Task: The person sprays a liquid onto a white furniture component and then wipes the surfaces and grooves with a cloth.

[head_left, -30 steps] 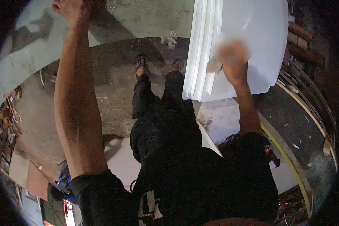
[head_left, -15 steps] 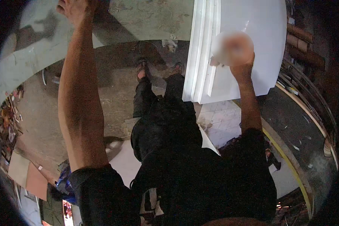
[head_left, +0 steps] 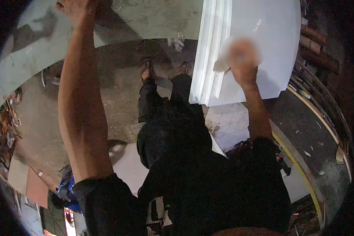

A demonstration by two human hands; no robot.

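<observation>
Raised right hand (head_left: 243, 59) presses white panels (head_left: 259, 43), beside pale wall (head_left: 153, 15).

left hand (head_left: 72, 6) raised high, right hand (head_left: 243, 59) blurred

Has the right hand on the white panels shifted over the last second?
Yes. The right hand has slid upward along the stack of white panels, now further from the stack's lower edge.

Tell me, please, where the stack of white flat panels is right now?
In the head view, the stack of white flat panels is upper right, under the blurred right hand, with the person's sandalled feet on the concrete floor just to its left.
</observation>
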